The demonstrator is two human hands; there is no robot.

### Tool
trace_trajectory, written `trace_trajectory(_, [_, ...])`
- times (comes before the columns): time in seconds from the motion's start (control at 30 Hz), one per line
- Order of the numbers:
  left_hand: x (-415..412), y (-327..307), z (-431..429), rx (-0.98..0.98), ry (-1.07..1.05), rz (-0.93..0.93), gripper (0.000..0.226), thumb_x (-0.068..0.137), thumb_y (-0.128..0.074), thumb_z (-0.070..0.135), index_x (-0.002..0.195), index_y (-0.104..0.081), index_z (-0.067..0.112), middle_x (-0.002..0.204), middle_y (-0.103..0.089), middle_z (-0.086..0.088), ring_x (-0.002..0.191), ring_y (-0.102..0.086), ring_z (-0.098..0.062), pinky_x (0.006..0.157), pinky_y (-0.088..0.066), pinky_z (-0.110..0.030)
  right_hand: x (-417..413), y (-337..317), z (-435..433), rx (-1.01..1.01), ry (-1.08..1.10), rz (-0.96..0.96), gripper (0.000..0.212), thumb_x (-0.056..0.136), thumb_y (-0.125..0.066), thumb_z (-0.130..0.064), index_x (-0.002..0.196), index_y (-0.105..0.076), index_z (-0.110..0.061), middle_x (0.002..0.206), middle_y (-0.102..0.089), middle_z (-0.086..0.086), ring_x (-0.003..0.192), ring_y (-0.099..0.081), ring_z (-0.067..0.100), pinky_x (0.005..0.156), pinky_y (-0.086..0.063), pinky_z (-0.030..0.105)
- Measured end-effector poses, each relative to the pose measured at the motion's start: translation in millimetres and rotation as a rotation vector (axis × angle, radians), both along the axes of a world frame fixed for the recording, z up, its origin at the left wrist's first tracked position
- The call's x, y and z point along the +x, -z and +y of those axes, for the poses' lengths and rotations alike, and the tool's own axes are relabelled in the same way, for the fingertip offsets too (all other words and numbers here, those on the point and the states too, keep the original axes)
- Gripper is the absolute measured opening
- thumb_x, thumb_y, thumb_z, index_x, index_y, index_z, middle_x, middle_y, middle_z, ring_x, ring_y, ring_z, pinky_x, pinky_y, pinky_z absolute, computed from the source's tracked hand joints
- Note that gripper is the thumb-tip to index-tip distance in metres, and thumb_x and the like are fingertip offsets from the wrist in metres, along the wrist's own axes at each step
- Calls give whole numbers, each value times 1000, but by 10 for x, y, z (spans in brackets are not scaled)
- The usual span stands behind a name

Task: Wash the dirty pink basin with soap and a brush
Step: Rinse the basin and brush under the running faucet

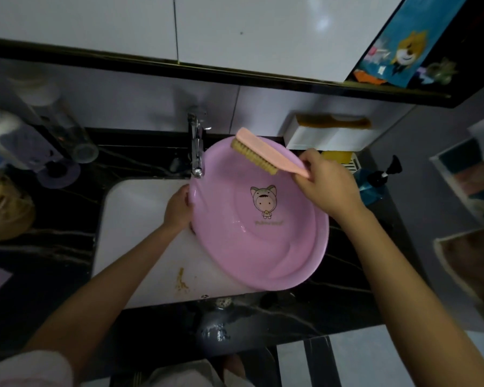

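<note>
The pink basin [263, 241], with a cartoon figure printed on its inside bottom, leans tilted over the right part of the white sink [140, 219]. My left hand [179, 208] grips the basin's left rim. My right hand [327, 185] holds the handle of a pink brush [263, 149] with tan bristles, bristles down, just above the basin's far rim. A little water pools in the basin's lower inside.
A chrome tap [196, 152] stands just left of the basin's far rim. A dark pump bottle [380, 177] sits on the black counter to the right. Clear bottles [65, 127] stand at the left. A yellow-brown smear [181, 283] marks the sink's front.
</note>
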State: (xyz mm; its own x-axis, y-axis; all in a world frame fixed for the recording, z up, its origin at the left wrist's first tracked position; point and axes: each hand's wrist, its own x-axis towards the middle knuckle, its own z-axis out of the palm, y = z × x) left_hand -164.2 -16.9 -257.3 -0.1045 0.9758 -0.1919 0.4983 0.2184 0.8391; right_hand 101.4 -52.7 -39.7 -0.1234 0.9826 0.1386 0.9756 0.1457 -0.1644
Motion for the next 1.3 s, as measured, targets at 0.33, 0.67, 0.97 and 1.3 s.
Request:
trace_trajectory(0.33, [607, 87, -405, 180, -2, 189, 76, 86, -56, 10, 149, -14, 4, 153, -20, -19, 140, -23, -30, 114, -24, -41, -144, 266, -485, 69, 49, 324, 26, 82, -55, -28, 89, -58, -3, 72, -64, 9, 60, -60, 23, 47, -47, 33])
trace_trajectory(0.67, [898, 498, -310, 165, 392, 604, 65, 91, -30, 31, 146, -15, -1, 153, -24, -17, 141, -26, -31, 119, 0, -41, -203, 297, -642, 61, 59, 584, 8, 81, -58, -22, 81, -54, -15, 62, -51, -18, 60, -57, -5, 46, -39, 12])
trace_trajectory(0.97, [1291, 471, -775, 64, 568, 462, 71, 92, -17, 41, 148, 0, 1, 156, 7, -14, 146, 5, -28, 118, 6, -36, -194, 271, -615, 86, 107, 671, 20, 79, -59, -18, 68, -46, -29, 62, -56, -19, 52, -52, 1, 45, -35, 16])
trace_trajectory(1.3, [662, 236, -280, 178, 397, 809, 63, 92, -23, 28, 145, -20, -4, 152, -24, -20, 139, -30, -32, 113, -19, -45, -317, 398, -756, 66, 333, 958, 26, 88, -59, -1, 66, -53, -14, 56, -51, -2, 51, -46, 6, 50, -42, 19])
